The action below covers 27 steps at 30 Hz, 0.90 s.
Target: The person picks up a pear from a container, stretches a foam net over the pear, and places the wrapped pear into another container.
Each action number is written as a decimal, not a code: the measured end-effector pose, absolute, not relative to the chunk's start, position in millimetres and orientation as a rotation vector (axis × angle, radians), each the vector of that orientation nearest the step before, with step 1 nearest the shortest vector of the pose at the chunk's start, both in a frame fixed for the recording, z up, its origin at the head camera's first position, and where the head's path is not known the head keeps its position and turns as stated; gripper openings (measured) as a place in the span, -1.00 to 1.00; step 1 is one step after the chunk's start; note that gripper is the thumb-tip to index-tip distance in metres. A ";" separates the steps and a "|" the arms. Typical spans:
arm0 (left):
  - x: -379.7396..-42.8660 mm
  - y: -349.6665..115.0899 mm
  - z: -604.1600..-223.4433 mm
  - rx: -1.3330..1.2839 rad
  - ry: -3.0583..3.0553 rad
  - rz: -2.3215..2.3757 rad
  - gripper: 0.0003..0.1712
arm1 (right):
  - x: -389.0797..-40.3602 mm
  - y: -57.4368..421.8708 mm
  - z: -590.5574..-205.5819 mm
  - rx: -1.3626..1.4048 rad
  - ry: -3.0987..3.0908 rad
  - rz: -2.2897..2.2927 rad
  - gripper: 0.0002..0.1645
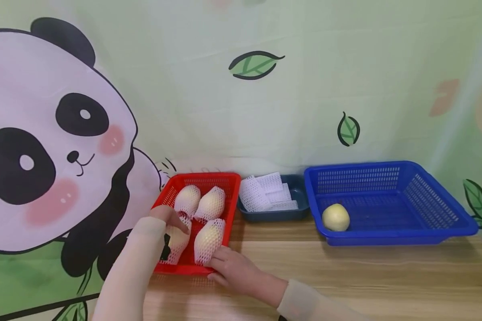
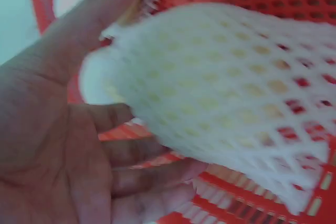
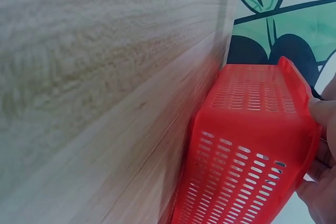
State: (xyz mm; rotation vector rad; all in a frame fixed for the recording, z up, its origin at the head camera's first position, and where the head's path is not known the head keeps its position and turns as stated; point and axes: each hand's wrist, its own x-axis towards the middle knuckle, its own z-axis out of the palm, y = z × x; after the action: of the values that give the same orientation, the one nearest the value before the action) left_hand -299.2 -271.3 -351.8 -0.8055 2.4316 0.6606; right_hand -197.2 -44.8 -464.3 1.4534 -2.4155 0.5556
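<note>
In the head view, a red basket (image 1: pixel 189 269) holds several pale yellow round fruits in white foam nets. My left hand (image 1: pixel 169 217) reaches over its left side, fingers above the front-left netted fruit (image 1: pixel 176 245). In the left wrist view, the left palm faces a netted fruit (image 2: pixel 194 72), with extended fingers along its lower side and the thumb above, not wrapped round it. My right hand (image 1: pixel 241 272) grips the rim at the basket's front right corner, next to another netted fruit (image 1: pixel 208 240). In the right wrist view, its fingers (image 3: pixel 320 192) are at the red rim.
A dark teal tray (image 1: pixel 273 216) with white foam nets (image 1: pixel 265 191) stands right of the red basket. Farther right is a blue basket (image 1: pixel 385 235) with one bare pale yellow fruit (image 1: pixel 336 217). A panda-print cloth (image 1: pixel 184 89) hangs behind the wooden table (image 1: pixel 273 254).
</note>
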 end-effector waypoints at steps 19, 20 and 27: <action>-229.3 -232.4 -322.8 0.079 3.113 0.752 -0.44 | -196.1 -36.5 -456.1 1.403 -2.375 0.673 -0.75; -224.9 -228.0 -324.4 0.085 3.138 0.802 -0.45 | -195.5 -34.3 -454.6 1.390 -2.368 0.705 -0.75; -205.9 -196.7 -342.6 0.224 3.346 1.002 -0.53 | -191.0 -10.0 -438.1 1.220 -2.316 0.946 -0.74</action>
State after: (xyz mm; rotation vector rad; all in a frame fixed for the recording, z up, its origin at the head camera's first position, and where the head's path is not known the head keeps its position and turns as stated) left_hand -205.9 -196.7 -342.6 0.2241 3.3462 1.0017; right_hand -191.0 -10.0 -438.1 1.2198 -2.3162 0.9456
